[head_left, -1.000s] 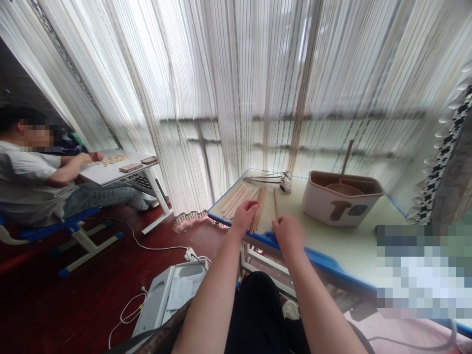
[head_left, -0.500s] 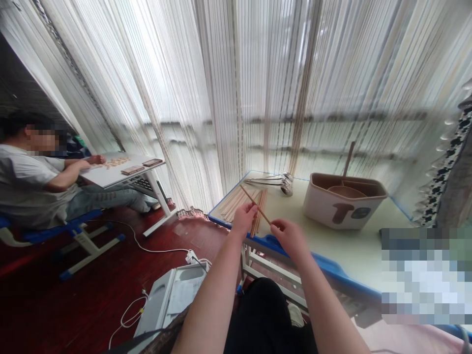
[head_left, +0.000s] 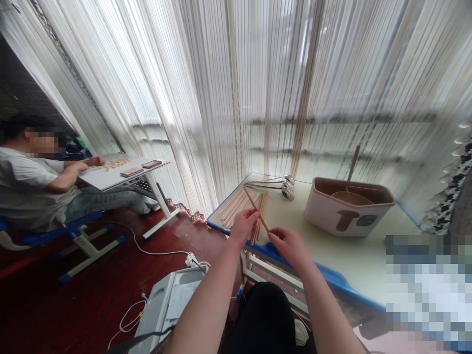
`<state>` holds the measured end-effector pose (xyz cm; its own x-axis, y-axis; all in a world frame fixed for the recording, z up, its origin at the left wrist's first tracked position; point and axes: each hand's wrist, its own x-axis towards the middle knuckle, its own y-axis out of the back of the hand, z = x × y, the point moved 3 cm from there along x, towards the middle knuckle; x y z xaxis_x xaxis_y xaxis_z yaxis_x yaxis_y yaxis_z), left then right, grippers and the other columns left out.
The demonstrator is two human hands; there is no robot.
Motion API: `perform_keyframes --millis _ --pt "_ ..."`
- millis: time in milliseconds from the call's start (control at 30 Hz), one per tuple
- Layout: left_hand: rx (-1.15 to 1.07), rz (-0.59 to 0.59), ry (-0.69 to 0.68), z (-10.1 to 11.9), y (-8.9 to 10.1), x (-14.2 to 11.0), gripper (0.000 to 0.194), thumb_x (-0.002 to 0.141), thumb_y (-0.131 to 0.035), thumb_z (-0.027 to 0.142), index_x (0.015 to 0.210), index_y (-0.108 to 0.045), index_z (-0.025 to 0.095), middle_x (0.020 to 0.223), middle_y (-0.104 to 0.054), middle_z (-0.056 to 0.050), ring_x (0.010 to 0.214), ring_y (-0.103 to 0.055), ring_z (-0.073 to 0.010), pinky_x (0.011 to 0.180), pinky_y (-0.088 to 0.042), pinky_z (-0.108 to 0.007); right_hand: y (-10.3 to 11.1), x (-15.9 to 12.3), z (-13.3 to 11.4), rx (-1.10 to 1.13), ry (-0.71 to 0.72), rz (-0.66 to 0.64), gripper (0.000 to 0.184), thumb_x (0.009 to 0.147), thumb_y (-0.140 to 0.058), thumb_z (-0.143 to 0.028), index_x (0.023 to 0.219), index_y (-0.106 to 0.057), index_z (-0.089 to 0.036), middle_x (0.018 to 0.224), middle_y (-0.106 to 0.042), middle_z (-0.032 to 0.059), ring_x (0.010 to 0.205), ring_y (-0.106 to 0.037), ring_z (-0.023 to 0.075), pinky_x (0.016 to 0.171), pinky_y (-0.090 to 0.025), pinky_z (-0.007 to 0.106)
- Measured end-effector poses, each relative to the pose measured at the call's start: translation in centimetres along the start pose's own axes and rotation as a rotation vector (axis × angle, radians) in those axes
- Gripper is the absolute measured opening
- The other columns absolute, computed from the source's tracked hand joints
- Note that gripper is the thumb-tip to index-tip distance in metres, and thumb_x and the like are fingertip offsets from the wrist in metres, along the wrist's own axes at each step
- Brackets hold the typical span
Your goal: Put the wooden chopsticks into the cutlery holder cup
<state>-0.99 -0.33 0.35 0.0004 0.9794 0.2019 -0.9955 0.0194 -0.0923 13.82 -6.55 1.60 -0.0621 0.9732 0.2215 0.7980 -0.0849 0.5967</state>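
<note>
My right hand (head_left: 287, 243) is closed on a brown chopstick (head_left: 254, 206) that slants up to the left, above the near edge of a pale table (head_left: 354, 250). My left hand (head_left: 243, 223) is curled by the same chopstick, its fingertips touching it, over a pile of chopsticks (head_left: 239, 204) lying flat at the table's left end. Whether the left hand also grips a stick from the pile is hidden.
Metal ladles (head_left: 273, 184) lie at the table's far left. A beige compartment holder (head_left: 348, 206) with a wooden handle stands at the back. Striped curtains hang behind. A person (head_left: 33, 182) sits at another small table (head_left: 121, 169) on the left. A grey device (head_left: 165, 300) and cables lie on the floor.
My right hand lifted one chopstick off the table and tilted it up toward my left hand, which rose to meet it. The view shifted slightly.
</note>
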Motion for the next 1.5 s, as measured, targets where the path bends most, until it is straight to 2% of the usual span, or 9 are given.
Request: perform_keyframes --millis 333,500,633,767,900,1033,1233,1333,1500 --pt "-0.077 0.012 0.088 1.2 -0.1 0.2 0.025 0.067 -0.063 0.034 0.081 -0.065 0.014 0.068 -0.061 -0.001 0.047 -0.046 -0.0052 0.046 -0.040 -0.019 0.2 0.1 -0.2 0.060 -0.028 0.020 0.029 0.075 -0.047 -0.039 0.079 -0.067 -0.019 0.073 -0.067 0.0042 0.064 -0.058 0.0175 0.059 -0.042 0.026" --pt "-0.112 -0.051 -0.024 5.0 -2.7 0.7 0.023 0.068 -0.061 0.032 0.083 -0.063 0.014 0.074 -0.063 -0.003 0.050 -0.051 -0.0075 0.048 -0.045 -0.023 1.4 0.2 -0.2 0.247 -0.043 0.128 0.033 0.076 -0.048 -0.043 0.085 -0.065 -0.017 0.074 -0.066 0.0060 0.064 -0.057 0.0181 0.060 -0.045 0.028" --pt "-0.075 -0.201 -0.155 9.8 -7.5 1.2 0.022 0.067 -0.063 0.030 0.083 -0.064 0.015 0.074 -0.064 -0.004 0.064 -0.058 -0.0131 0.053 -0.048 -0.024 5.3 -0.2 -1.7 0.293 0.020 0.228 0.027 0.078 -0.048 -0.040 0.086 -0.062 -0.018 0.075 -0.064 0.0048 0.061 -0.055 0.0154 0.058 -0.045 0.026" --pt "-0.053 -0.352 -0.250 13.7 -13.1 1.5 0.024 0.069 -0.062 0.033 0.084 -0.064 0.014 0.075 -0.065 -0.005 0.063 -0.058 -0.0125 0.055 -0.049 -0.024 12.1 -1.1 -3.6 0.150 0.104 0.427 0.025 0.080 -0.048 -0.037 0.090 -0.061 -0.018 0.082 -0.064 0.0059 0.064 -0.055 0.0149 0.061 -0.045 0.026" --pt "-0.101 -0.431 -0.262 15.2 -18.2 1.9 0.022 0.069 -0.062 0.032 0.083 -0.063 0.014 0.073 -0.066 -0.004 0.056 -0.056 -0.0100 0.056 -0.048 -0.025 17.9 -1.4 -3.8 0.042 0.105 0.488 0.025 0.081 -0.046 -0.036 0.089 -0.062 -0.019 0.083 -0.065 0.0059 0.068 -0.057 0.0150 0.064 -0.045 0.026" --pt "-0.110 -0.466 -0.299 15.7 -22.0 2.3 0.022 0.068 -0.063 0.032 0.083 -0.064 0.016 0.074 -0.066 -0.004 0.061 -0.059 -0.0125 0.058 -0.049 -0.026 21.7 -1.0 -2.3 -0.050 0.088 0.485 0.022 0.081 -0.046 -0.033 0.087 -0.061 -0.018 0.081 -0.065 0.0048 0.069 -0.058 0.0146 0.064 -0.045 0.025" --pt "-0.018 -0.496 -0.434 17.6 -24.9 3.8 0.023 0.069 -0.062 0.034 0.083 -0.066 0.016 0.081 -0.067 -0.005 0.071 -0.061 -0.0147 0.063 -0.049 -0.026 25.5 0.5 -1.5 -0.221 0.089 0.566 0.017 0.081 -0.045 -0.026 0.088 -0.059 -0.019 0.082 -0.063 0.0038 0.071 -0.057 0.0133 0.064 -0.042 0.025" --pt "-0.046 -0.519 -0.452 18.5 -25.7 5.3 0.025 0.068 -0.063 0.036 0.082 -0.066 0.015 0.078 -0.067 -0.006 0.069 -0.061 -0.0145 0.059 -0.048 -0.025 26.8 2.0 -1.8 -0.291 0.083 0.563 0.015 0.081 -0.046 -0.026 0.086 -0.059 -0.020 0.083 -0.063 0.0032 0.068 -0.055 0.0124 0.063 -0.040 0.025" --pt "-0.014 -0.447 -0.510 19.4 -26.4 7.8 0.025 0.068 -0.064 0.037 0.082 -0.067 0.016 0.077 -0.068 -0.005 0.069 -0.061 -0.0146 0.060 -0.048 -0.025 28.1 4.8 -1.8 -0.294 0.129 0.521 0.014 0.081 -0.047 -0.025 0.085 -0.060 -0.021 0.084 -0.063 0.0027 0.074 -0.055 0.0131 0.067 -0.040 0.025"
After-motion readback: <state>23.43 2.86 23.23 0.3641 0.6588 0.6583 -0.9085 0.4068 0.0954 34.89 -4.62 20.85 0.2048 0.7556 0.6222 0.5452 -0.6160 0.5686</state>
